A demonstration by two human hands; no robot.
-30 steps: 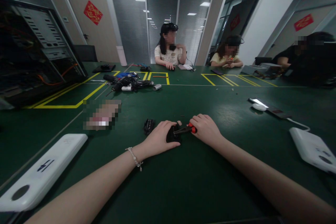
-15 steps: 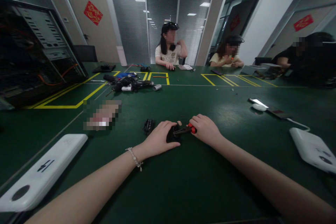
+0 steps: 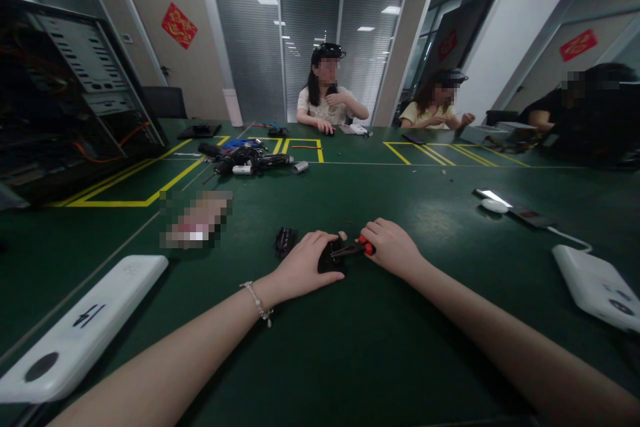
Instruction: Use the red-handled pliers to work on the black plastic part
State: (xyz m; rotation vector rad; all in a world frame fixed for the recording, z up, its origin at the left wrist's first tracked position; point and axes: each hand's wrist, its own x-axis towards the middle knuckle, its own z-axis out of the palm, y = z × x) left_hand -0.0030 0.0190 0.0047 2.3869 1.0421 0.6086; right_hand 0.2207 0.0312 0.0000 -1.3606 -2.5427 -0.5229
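The left hand (image 3: 306, 258) curves round a small black part (image 3: 330, 263) on the green desk (image 3: 380, 353), gripping it between thumb and fingers. The right hand (image 3: 393, 243) is closed round the handles of red-handled pliers (image 3: 351, 250), their nose at that part. Over on the left, an open computer case (image 3: 93, 57) has an orange cable (image 3: 90, 155) inside. Both forearms reach forward, angling inward.

From here I count two hands (image 3: 303, 261), one pliers (image 3: 353, 249).
Also two big white devices (image 3: 103, 307), three other people (image 3: 321, 103), three red signs (image 3: 179, 25).
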